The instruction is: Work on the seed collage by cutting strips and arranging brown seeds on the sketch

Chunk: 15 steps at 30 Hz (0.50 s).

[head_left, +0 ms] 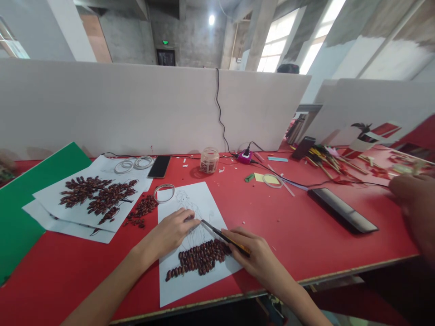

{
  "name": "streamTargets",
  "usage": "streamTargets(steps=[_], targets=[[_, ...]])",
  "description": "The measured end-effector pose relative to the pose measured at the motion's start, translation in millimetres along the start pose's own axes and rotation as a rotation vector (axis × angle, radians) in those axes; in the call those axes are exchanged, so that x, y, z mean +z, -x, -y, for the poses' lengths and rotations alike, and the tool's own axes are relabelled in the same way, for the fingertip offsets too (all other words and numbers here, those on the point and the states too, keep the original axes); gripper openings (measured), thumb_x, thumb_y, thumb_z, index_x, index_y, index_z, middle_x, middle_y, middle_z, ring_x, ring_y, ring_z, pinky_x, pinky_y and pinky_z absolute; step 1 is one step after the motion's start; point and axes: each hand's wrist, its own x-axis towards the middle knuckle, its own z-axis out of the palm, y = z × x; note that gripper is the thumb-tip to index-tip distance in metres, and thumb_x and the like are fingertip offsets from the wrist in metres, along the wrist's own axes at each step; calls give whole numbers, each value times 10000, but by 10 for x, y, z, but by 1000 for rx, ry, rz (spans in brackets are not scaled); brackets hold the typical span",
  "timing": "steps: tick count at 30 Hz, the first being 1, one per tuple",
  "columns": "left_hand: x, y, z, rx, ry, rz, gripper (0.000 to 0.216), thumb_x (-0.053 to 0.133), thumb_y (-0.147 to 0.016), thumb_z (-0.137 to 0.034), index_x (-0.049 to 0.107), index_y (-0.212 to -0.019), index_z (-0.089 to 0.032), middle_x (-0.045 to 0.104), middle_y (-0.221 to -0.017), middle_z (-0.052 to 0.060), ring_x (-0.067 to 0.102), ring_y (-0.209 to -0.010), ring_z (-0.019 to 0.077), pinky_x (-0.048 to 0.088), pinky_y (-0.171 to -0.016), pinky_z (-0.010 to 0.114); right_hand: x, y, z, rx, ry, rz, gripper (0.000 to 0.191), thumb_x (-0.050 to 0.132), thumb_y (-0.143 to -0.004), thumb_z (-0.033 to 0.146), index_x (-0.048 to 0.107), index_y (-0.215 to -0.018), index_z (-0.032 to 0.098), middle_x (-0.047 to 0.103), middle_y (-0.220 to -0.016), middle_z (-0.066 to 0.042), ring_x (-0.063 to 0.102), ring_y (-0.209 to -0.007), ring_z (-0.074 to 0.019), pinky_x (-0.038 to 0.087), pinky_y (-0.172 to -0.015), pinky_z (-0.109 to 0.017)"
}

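A white sheet (204,199) with a line drawing of a figure lies on the red table (299,226); rows of dark red-brown seeds (200,257) cover its lower part. My left hand (171,232) rests on the sheet with fingers curled and pinched near the drawing. My right hand (256,256) grips a thin dark tool (217,233) like a pen or tweezers, its tip pointing toward my left fingers above the seeds.
Left are more sheets with a seed picture (97,194), loose seeds (142,209), tape rings (164,192), a phone (159,166), and green card (20,199). A small jar (209,159), cable, black case (341,209) and another person's blurred hand (416,203) lie right.
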Motion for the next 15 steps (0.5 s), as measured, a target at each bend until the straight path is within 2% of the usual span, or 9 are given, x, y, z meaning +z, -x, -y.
streamTargets(steps=[15], targets=[[42,24,7,10,-53,43,406,466,-951,12,559,-1293,-186,571,-1237,97,547,-1125,243,538,-983,414,-26,-1,59,1,4,-34,395,482,-962,250,702,-1286,202,740,-1107,-119,723,-942,-222,584,-815,-339]])
